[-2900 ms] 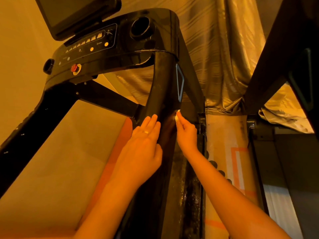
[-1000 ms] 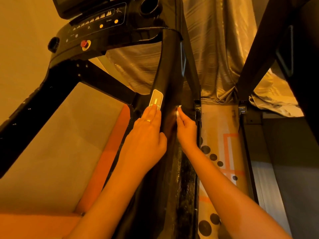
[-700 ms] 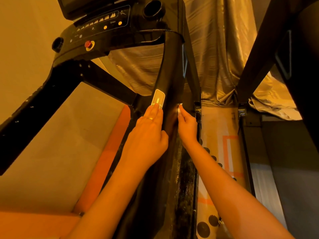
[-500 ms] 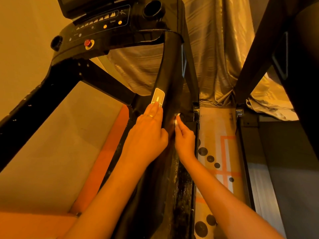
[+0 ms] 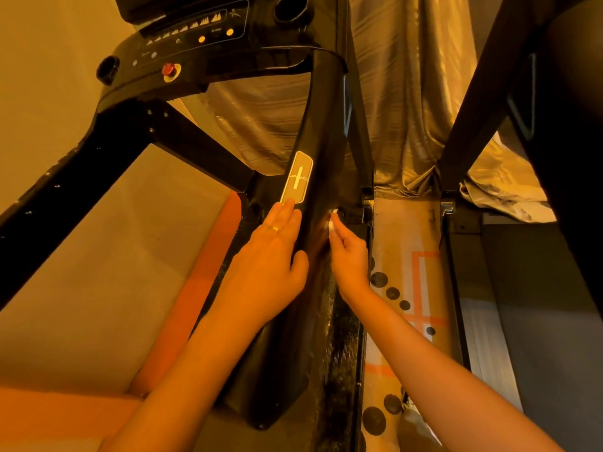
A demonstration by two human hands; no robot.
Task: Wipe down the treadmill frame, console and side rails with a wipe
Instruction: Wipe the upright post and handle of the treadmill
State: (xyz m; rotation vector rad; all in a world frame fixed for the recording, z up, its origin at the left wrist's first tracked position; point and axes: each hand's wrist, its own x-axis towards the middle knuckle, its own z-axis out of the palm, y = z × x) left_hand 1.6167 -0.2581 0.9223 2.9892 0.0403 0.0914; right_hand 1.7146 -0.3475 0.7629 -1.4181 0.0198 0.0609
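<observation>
Head view looks down on a black treadmill (image 5: 81,177), its right side rail (image 5: 321,125) sloping from the console (image 5: 195,44) at the top toward the bottom edge. A shiny draped curtain (image 5: 408,93) hangs behind, and a second machine (image 5: 571,158), also dark, fills the right side. Between the two machines lies a pale floor strip (image 5: 408,230) marked with orange lines and black dots. The left hand (image 5: 270,265) lies flat on the rail's upper face, its grip spread with straight fingers and its fingertips touching the lower edge of a pale label (image 5: 298,182) stuck on the rail. The right hand (image 5: 349,256) is just beside it on the rail's right flank, its grip pinching a small white wipe (image 5: 332,223) between thumb and fingers and holding it against the black surface. On the console sits a red stop button (image 5: 168,69). A ring (image 5: 275,228) shows on one finger of the left hand.
</observation>
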